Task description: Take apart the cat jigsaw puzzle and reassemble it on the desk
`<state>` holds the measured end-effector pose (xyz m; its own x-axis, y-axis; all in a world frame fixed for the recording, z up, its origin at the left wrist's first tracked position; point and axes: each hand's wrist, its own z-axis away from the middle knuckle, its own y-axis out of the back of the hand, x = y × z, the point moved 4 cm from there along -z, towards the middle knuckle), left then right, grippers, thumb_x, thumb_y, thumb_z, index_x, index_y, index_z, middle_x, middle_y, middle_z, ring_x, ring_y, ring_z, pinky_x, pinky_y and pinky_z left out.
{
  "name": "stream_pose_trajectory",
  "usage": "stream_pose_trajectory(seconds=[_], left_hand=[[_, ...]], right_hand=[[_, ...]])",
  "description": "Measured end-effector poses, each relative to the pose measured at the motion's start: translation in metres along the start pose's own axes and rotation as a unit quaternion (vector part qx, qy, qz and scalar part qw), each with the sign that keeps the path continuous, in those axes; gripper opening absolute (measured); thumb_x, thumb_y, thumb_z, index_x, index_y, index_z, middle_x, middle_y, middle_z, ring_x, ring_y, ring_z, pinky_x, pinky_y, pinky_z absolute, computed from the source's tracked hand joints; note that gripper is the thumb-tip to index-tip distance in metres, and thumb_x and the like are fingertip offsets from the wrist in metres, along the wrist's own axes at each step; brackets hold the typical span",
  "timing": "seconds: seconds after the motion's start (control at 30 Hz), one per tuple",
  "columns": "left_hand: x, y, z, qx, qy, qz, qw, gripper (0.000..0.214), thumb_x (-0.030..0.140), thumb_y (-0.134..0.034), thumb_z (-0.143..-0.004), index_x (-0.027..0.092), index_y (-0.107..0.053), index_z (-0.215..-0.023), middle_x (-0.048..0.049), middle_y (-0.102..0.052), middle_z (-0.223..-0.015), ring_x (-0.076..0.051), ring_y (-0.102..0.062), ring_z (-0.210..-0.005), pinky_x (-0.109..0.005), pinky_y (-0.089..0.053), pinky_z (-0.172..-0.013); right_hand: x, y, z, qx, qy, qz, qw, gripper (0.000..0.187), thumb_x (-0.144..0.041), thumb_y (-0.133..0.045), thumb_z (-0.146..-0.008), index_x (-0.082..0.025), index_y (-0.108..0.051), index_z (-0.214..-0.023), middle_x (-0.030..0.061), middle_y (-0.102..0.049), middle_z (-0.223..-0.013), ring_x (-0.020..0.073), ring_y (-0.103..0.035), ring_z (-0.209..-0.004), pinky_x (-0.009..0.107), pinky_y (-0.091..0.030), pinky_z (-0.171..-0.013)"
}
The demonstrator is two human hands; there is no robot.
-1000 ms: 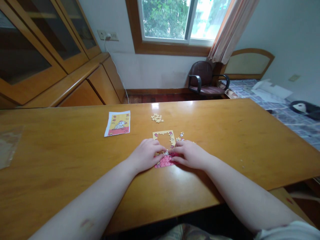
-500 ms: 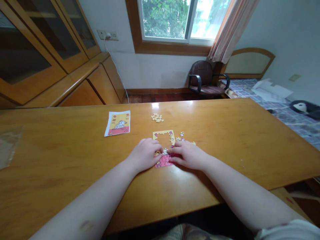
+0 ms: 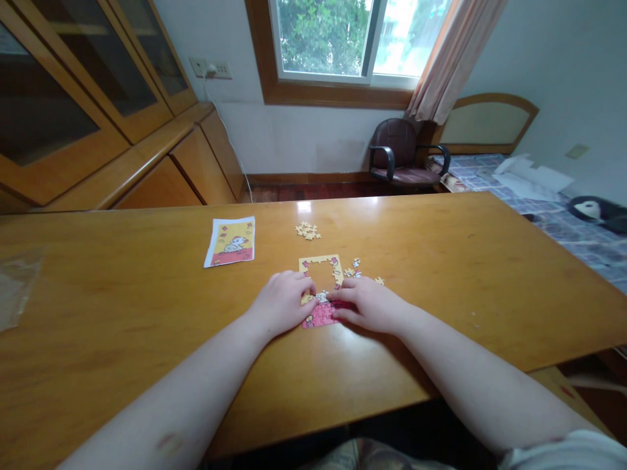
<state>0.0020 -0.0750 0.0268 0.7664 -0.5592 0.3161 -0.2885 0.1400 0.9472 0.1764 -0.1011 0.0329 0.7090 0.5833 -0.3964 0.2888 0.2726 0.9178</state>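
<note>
Left grip (image 3: 281, 303) and right grip (image 3: 369, 305) curled, fingertips almost meeting, resting on pieces; pinch cannot be told. Jigsaw puzzle (image 3: 321, 315) directly between them, long axis running away from body, neither hand clearly nearer. Pink section under fingers, yellow border frame (image 3: 319, 262) beyond, middle gap open. Loose pieces (image 3: 353, 269) just right; small cluster (image 3: 307, 230) farther; picture card (image 3: 229, 242) left on tabletop (image 3: 122, 313)

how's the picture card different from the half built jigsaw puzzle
The picture card shows a complete image, while the jigsaw puzzle has a gap in its yellow upper part. The card lies untouched; the puzzle has the left hand and right hand on it. Both are yellow above, pink below.
</note>
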Motion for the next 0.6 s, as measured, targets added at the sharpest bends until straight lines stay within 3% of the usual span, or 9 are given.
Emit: stream_pose_trajectory(seconds=[0.33,0.6], left_hand=[[-0.0002,0.0012,0.0002,0.016,-0.003,0.013,1.000,0.013,0.032,-0.059,-0.082,0.022,-0.068,-0.084,-0.0027,-0.066,-0.081,-0.021,-0.060,-0.079,-0.034,-0.044,-0.073],[-0.0005,0.0084,0.0007,0.031,-0.007,0.001,0.999,0.022,0.015,-0.052,-0.079,0.022,-0.072,-0.074,-0.0031,-0.067,-0.076,-0.021,-0.060,-0.077,-0.034,-0.044,-0.072]], right_hand=[[-0.0007,0.0013,-0.0002,0.010,0.003,0.002,1.000,0.034,-0.041,-0.057,-0.092,-0.021,-0.069,-0.116,0.0081,-0.065,-0.094,0.0192,-0.060,-0.082,0.031,-0.044,-0.075],[-0.0008,-0.0004,0.0005,0.027,0.008,0.013,1.000,0.037,-0.045,-0.057,-0.091,-0.023,-0.067,-0.119,0.0084,-0.063,-0.097,0.0211,-0.057,-0.087,0.034,-0.043,-0.079]])
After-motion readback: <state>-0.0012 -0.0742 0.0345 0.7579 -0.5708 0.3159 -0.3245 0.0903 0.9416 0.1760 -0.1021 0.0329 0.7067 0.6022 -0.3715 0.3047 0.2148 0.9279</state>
